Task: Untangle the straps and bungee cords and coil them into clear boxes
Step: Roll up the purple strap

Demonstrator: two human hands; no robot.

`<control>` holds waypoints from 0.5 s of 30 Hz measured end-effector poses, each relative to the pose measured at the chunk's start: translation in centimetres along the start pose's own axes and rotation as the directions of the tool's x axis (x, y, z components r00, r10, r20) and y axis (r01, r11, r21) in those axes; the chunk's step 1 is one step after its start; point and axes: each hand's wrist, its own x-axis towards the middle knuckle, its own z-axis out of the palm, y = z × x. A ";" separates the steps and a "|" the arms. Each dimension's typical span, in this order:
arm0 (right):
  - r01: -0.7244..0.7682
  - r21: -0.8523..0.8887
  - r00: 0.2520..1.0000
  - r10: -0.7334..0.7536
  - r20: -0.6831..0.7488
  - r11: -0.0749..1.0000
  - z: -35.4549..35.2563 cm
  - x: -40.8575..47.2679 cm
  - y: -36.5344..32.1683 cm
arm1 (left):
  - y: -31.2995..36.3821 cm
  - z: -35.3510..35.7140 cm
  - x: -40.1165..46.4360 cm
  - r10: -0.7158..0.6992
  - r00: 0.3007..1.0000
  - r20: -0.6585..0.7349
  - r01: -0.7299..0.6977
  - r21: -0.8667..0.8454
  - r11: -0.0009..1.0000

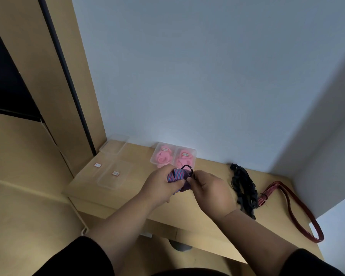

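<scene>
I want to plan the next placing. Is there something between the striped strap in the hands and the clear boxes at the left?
Nothing visible. Both hands, left and right, hold the striped strap; bare table lies between it and the clear boxes.

Colours on my desk feed: stripes, pink, black and dark red

I see a blue-and-red striped strap (175, 174) with a black hook (187, 168) looped at its top, two clear boxes (163, 155) filled with pink coils (162, 157), and empty clear boxes (114, 176) bearing small white labels (116, 173) edged in red. To the right lies a black tangle of cords (244, 188), then a dark red strap (299, 214) with fine pale stripes near its bound end. The desk (197, 208) is light tan wood, the wall pale blue-grey, and my sleeves (84, 255) black.
</scene>
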 end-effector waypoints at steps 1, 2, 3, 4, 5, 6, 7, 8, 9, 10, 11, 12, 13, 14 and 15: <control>-0.002 0.001 1.000 0.002 0.030 1.000 0.1 0.0 -0.1 | -0.1 0.2 -0.1 0.033 0.999 0.002 -0.033 0.064 0.997; -0.013 -0.016 0.998 0.014 0.068 1.000 0.1 -0.1 -0.1 | -0.2 0.3 -0.3 0.082 0.997 0.008 -0.083 0.137 0.987; -0.028 -0.052 0.994 0.033 0.106 0.998 0.2 -0.1 -0.1 | -0.2 0.4 -0.4 0.131 0.991 0.018 -0.132 0.202 0.970; -0.040 -0.093 0.989 0.053 0.135 0.995 0.3 0.0 -0.1 | -0.2 0.5 -0.6 0.164 0.986 0.026 -0.166 0.247 0.955; -0.046 -0.130 0.987 0.065 0.149 0.991 0.4 0.0 0.0 | -0.1 0.5 -0.6 0.176 0.984 0.033 -0.178 0.270 0.946; -0.046 -0.160 0.986 0.070 0.153 0.986 0.4 0.1 0.0 | -0.1 0.6 -0.7 0.172 0.984 0.038 -0.176 0.287 0.942; -0.042 -0.187 0.985 0.072 0.157 0.982 0.4 0.1 -0.1 | -0.1 0.7 -0.6 0.168 0.985 0.042 -0.172 0.302 0.938; -0.036 -0.209 0.983 0.072 0.166 0.977 0.4 0.2 -0.2 | -0.1 0.8 -0.6 0.166 0.985 0.042 -0.171 0.309 0.936; -0.027 -0.230 0.980 0.070 0.184 0.973 0.5 0.1 -0.4 | -0.2 0.9 -0.6 0.164 0.986 0.034 -0.166 0.302 0.939; -0.017 -0.252 0.976 0.070 0.206 0.968 0.6 0.1 -0.5 | -0.3 1.1 -0.7 0.157 0.987 0.019 -0.156 0.283 0.946; -0.013 -0.273 0.970 0.078 0.231 0.962 0.7 0.1 -0.7 | -0.5 1.2 -0.8 0.140 0.990 -0.003 -0.135 0.259 0.956; -0.016 -0.294 0.963 0.093 0.251 0.956 0.8 0.0 -0.9 | -0.6 1.4 -0.8 0.117 0.993 -0.022 -0.109 0.235 0.966; -0.020 -0.314 0.958 0.108 0.264 0.949 0.9 0.0 -1.0 | -0.6 1.5 -0.8 0.092 0.995 -0.037 -0.083 0.211 0.974; -0.019 -0.335 0.956 0.115 0.270 0.942 1.0 0.0 -1.1 | -0.6 1.7 -0.8 0.068 0.996 -0.052 -0.057 0.180 0.982; -0.012 -0.359 0.955 0.117 0.272 0.933 1.1 0.0 -1.2 | -0.6 1.8 -0.6 0.046 0.997 -0.067 -0.037 0.135 0.990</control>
